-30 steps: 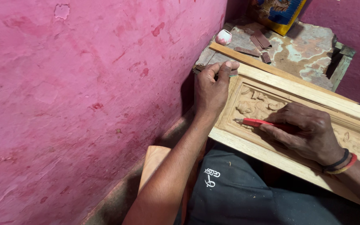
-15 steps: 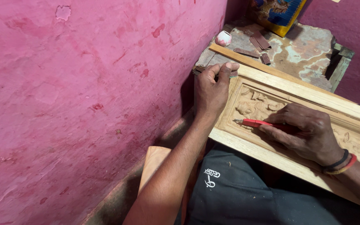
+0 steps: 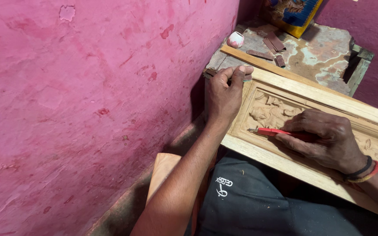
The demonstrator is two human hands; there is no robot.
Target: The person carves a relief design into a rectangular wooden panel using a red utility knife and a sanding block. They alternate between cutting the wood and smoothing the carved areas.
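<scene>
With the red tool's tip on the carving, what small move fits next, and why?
Probably a short push of the red tool leftward into the relief: the right hand holds it low, its tip at the carved figure, while the left hand steadies the panel at its end.

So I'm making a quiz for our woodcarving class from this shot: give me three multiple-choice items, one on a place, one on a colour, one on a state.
1. Where does the left hand rest?
A. On the end of the carved wooden panel
B. On the wall
C. On the small table

2. What colour is the tool in the right hand?
A. Blue
B. Red
C. Green

3. How is the tool's tip placed?
A. Lifted well clear
B. Lying on the table
C. Down at the carved relief

Answers: 1 A, the fingers grip the panel's end by the pink wall. 2 B, its handle is red. 3 C, the metal tip meets the carving.
</scene>
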